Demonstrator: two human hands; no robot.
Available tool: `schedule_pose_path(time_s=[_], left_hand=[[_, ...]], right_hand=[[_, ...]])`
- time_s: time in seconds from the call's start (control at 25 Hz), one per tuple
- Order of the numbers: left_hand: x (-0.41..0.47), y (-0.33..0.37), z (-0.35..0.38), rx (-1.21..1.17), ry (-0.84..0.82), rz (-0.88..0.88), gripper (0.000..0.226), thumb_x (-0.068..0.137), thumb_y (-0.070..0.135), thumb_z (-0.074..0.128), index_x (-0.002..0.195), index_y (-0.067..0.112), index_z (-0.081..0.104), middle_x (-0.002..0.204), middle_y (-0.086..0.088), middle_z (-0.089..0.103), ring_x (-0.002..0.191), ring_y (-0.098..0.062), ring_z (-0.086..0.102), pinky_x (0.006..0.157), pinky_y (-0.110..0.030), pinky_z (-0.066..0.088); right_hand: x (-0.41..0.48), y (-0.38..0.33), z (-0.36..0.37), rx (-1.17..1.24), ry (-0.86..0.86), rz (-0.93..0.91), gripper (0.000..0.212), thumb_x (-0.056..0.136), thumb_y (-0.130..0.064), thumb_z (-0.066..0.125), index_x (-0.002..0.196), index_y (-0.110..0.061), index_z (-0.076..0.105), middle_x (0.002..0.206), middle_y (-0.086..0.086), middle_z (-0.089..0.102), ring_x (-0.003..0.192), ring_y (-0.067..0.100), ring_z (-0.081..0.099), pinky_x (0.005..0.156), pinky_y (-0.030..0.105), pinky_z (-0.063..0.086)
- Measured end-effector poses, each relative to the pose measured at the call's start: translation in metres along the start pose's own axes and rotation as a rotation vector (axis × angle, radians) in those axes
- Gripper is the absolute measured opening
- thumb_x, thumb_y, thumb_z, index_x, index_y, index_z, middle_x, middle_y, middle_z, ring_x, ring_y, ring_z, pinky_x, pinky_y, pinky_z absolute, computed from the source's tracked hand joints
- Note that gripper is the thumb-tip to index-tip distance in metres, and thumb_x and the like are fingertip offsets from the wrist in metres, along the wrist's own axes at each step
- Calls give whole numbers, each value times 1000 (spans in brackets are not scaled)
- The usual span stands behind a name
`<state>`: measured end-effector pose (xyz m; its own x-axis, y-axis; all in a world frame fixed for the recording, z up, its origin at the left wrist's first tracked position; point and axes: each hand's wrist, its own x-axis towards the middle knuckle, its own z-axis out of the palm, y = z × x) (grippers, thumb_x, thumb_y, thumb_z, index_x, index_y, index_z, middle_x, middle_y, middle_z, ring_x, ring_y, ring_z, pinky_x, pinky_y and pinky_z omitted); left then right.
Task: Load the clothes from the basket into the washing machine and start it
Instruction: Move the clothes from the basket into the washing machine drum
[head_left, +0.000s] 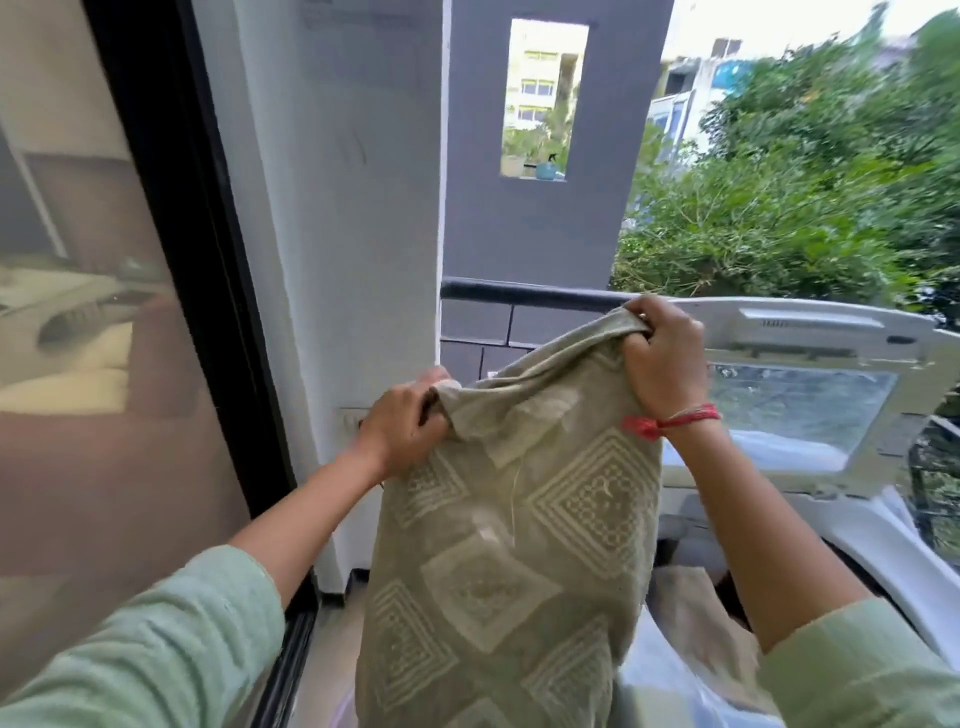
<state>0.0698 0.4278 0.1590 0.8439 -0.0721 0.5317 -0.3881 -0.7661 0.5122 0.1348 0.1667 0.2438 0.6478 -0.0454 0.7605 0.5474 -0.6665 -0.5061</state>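
An olive-green cloth (519, 530) with pale diamond patterns hangs stretched in front of me. My left hand (402, 428) grips its upper left corner and my right hand (662, 358), with a red thread on the wrist, grips its upper right corner, held higher. Behind the cloth to the right stands the white top-loading washing machine (883, 566), its lid (810, 395) raised upright with a glass pane. Some beige fabric (685, 597) shows inside the opening. The basket is hidden from view.
A dark-framed sliding glass door (171, 291) runs along the left. A white wall column (337, 208) and a grey wall with a dark balcony rail (530, 293) stand ahead. Green trees (805, 182) lie beyond the rail at right.
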Motion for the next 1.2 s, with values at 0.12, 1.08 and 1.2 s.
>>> schedule_pose_path(time_s=[0.12,1.08,1.2], left_hand=[[-7,16,46,249,-189,57,52,71,65,47,109,30,42,92,-7,64,81,-29,62,60,-32,42],[10,106,161,-491,-330,-373,38,79,34,56,92,0,67,87,-1,67,80,-7,61,75,-27,49],[-4,76,137,-557,-34,-370,41,77,53,52,73,14,65,72,2,61,68,-11,55,63,-30,42]], right_hand=[[-2,31,-34,28,19,4,36,69,-9,43,93,-7,69,85,15,71,79,30,63,70,28,39],[-4,77,-46,163,-518,-82,46,76,-13,63,41,-22,34,43,-8,30,47,6,29,46,19,27],[-7,65,-24,219,-524,-34,42,78,-14,62,45,-16,37,46,-5,29,49,9,27,49,25,26]])
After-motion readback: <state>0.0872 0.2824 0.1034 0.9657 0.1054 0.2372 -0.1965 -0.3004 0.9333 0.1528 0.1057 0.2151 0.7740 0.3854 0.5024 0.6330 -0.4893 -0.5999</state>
